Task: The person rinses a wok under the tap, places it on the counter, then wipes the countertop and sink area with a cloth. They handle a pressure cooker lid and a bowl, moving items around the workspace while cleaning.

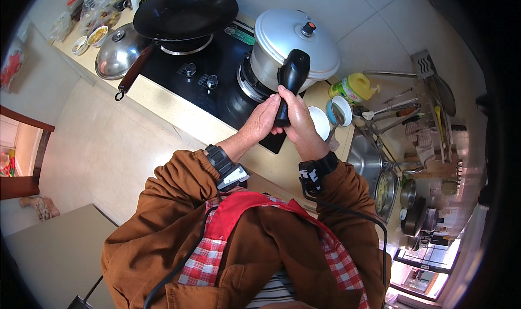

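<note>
A silver pressure cooker sits on the right burner of the black gas hob, its lid in place. From its near side a black handle points towards me. My left hand grips the handle's left side, and my right hand closes around it from the right. On the lid stands a black valve knob with an orange top.
A black wok rests on the left burner, its wooden handle jutting over the counter edge. Beside it lies a domed steel lid. Right of the cooker are bowls, a yellow detergent bottle and a steel sink.
</note>
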`<state>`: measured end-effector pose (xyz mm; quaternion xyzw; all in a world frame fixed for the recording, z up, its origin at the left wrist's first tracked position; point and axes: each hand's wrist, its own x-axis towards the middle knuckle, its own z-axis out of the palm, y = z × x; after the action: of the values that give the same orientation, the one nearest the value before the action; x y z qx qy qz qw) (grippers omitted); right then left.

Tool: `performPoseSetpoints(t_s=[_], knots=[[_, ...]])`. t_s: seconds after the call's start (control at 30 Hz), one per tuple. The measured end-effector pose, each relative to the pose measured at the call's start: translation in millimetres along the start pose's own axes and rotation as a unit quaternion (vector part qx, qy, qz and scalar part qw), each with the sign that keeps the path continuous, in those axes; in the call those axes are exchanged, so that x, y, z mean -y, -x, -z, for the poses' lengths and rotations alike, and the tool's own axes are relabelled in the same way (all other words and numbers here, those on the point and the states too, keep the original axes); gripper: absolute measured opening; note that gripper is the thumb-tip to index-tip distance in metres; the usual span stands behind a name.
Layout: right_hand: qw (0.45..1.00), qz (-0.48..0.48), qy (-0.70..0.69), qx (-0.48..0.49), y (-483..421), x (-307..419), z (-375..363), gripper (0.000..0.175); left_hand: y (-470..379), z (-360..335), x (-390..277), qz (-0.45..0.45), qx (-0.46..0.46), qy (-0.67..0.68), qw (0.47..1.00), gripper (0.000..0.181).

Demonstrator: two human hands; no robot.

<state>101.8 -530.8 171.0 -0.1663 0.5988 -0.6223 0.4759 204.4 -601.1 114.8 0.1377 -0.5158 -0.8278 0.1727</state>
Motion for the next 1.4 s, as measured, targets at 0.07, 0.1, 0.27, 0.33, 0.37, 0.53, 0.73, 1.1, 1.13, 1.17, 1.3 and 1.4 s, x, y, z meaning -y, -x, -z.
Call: performPoseSetpoints(t_s=[0.07,0.1,0.27,0.33,0.37,0.53,0.73,1.1,1.13,1.17,1.3,1.4], knots=[[1.0,-0.004,-0.008,0.007,1,0,0,0.034,1,1,0,0.004,0.002,0.005,1.0,0.056],[1.0,-0.003,-0.013,0.005,1,0,-1,0.035,1,1,-1,0.002,0.009,0.005,1.0,0.056],[0.999,0.013,-0.046,0.008,2,-4,-2,0.034,3,6,-5,-0.002,0.015,-0.01,1.0,0.056],[0.998,0.029,-0.063,0.003,0,-6,0,0.034,5,9,-6,-0.009,0.007,-0.027,1.0,0.055],[0.997,0.017,-0.072,0.019,-1,-8,2,0.031,5,11,-6,-0.014,0.003,-0.034,0.999,0.055],[0.993,-0.031,-0.109,0.04,-8,-10,11,0.025,11,12,-10,-0.008,0.031,-0.024,0.999,0.052],[0.989,-0.014,-0.144,-0.014,-12,-17,3,0.024,14,5,-14,-0.066,0.042,-0.087,0.993,0.048],[0.982,0.033,-0.18,-0.036,-24,-22,-15,0.021,16,12,-19,-0.107,-0.004,-0.117,0.987,0.054],[0.982,0.037,-0.18,-0.033,-25,-22,-15,0.021,15,13,-19,-0.108,-0.005,-0.122,0.987,0.054],[0.982,0.037,-0.184,-0.026,-25,-22,-16,0.02,14,14,-19,-0.123,-0.01,-0.139,0.983,0.054],[0.98,0.046,-0.194,0.0,-26,-24,-16,0.019,15,16,-21,-0.118,-0.007,-0.144,0.982,0.054],[0.98,0.045,-0.192,0.004,-26,-24,-16,0.022,19,16,-26,-0.093,-0.001,-0.117,0.989,0.057]])
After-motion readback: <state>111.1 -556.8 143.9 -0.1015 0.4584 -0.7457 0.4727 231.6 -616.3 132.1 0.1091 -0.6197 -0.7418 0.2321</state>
